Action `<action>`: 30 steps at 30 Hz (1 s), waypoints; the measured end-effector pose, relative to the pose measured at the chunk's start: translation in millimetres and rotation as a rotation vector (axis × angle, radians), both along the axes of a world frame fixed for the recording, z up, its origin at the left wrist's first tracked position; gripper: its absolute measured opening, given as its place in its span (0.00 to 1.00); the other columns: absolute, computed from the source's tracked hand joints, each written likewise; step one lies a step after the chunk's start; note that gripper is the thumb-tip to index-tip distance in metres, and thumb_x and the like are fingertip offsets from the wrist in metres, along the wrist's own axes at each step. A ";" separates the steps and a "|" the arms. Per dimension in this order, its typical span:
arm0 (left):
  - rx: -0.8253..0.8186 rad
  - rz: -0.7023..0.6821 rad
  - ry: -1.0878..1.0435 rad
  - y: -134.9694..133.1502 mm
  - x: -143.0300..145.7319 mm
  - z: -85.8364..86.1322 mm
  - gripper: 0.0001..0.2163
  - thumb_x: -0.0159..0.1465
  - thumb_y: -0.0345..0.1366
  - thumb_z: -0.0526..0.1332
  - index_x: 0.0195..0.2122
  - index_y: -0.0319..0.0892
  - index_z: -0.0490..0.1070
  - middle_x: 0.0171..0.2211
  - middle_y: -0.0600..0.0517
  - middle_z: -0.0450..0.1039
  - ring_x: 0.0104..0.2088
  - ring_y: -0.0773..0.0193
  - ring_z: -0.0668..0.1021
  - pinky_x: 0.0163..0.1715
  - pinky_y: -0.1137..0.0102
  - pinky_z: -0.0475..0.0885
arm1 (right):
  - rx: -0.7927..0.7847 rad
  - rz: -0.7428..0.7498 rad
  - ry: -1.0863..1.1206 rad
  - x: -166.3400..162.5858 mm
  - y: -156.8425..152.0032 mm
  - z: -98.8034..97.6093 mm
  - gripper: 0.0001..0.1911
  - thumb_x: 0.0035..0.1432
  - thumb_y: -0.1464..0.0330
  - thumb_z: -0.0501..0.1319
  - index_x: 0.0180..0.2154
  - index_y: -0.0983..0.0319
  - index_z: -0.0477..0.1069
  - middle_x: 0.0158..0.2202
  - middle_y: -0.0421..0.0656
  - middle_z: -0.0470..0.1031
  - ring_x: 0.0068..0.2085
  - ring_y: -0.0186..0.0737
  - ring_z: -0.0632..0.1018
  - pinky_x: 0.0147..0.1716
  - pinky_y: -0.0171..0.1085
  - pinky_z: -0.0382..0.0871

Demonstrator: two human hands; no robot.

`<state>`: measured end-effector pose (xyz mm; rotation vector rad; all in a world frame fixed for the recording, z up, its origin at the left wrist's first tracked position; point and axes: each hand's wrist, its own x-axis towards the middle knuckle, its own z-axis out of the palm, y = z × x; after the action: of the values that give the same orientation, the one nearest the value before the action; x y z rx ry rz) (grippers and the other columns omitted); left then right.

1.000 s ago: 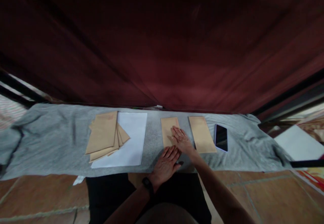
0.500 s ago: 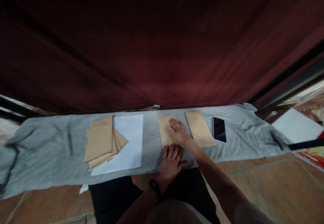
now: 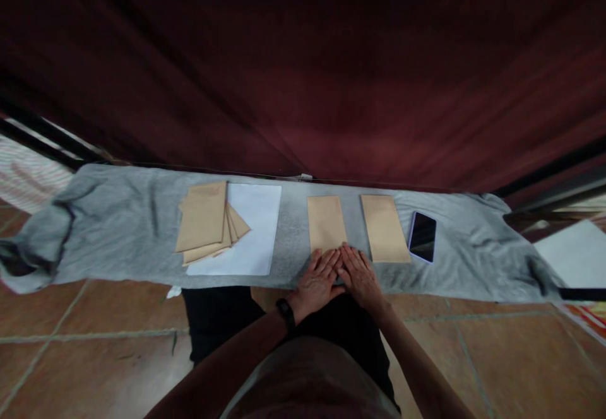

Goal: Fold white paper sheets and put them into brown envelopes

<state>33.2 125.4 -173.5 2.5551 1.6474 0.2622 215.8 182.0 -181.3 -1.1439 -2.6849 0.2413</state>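
Observation:
A tan envelope (image 3: 326, 221) lies flat on the grey cloth (image 3: 123, 223) right in front of me. My left hand (image 3: 318, 278) and my right hand (image 3: 358, 273) rest side by side at its near end, fingers stretched out flat, fingertips touching its lower edge. Neither hand holds anything. A black band sits on my left wrist. A second tan envelope (image 3: 384, 227) lies just right of the first.
A fanned stack of tan envelopes (image 3: 204, 221) lies on white paper (image 3: 258, 230) to the left. A dark phone (image 3: 422, 236) sits right of the second envelope. A dark red curtain (image 3: 303, 72) hangs behind. Tiled floor (image 3: 85, 337) lies below, with white paper (image 3: 575, 253) at the far right.
My right hand has slid back off the middle of the envelope to its near edge. My left hand moved up beside it. The camera shifted slightly.

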 end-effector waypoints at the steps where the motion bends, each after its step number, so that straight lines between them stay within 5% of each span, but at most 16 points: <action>1: -0.001 -0.007 -0.002 -0.1 -1.3 1.2 0.35 0.71 0.54 0.50 0.72 0.39 0.45 0.72 0.43 0.49 0.72 0.54 0.50 0.70 0.51 0.44 | 0.002 0.005 -0.012 1.8 -2.8 0.9 0.30 0.74 0.61 0.44 0.71 0.65 0.48 0.71 0.51 0.54 0.70 0.46 0.57 0.69 0.51 0.49; 15: -0.057 -0.003 -0.031 -7.1 -25.4 1.6 0.36 0.71 0.55 0.48 0.72 0.36 0.42 0.73 0.41 0.44 0.73 0.56 0.47 0.71 0.58 0.46 | 0.009 0.007 -0.021 9.8 -16.5 2.5 0.32 0.73 0.60 0.46 0.72 0.62 0.40 0.71 0.50 0.52 0.70 0.48 0.58 0.69 0.53 0.47; 30: 0.024 0.056 0.005 -22.9 -62.5 1.9 0.37 0.71 0.55 0.50 0.72 0.37 0.41 0.72 0.40 0.47 0.72 0.54 0.51 0.70 0.58 0.51 | 0.044 -0.094 -0.003 6.2 -24.5 -0.2 0.30 0.73 0.62 0.46 0.71 0.63 0.46 0.70 0.50 0.56 0.69 0.48 0.61 0.68 0.51 0.49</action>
<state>-29.3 102.4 -171.6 2.5320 1.7298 0.2820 222.0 157.5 -181.4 -1.2538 -2.6166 0.1644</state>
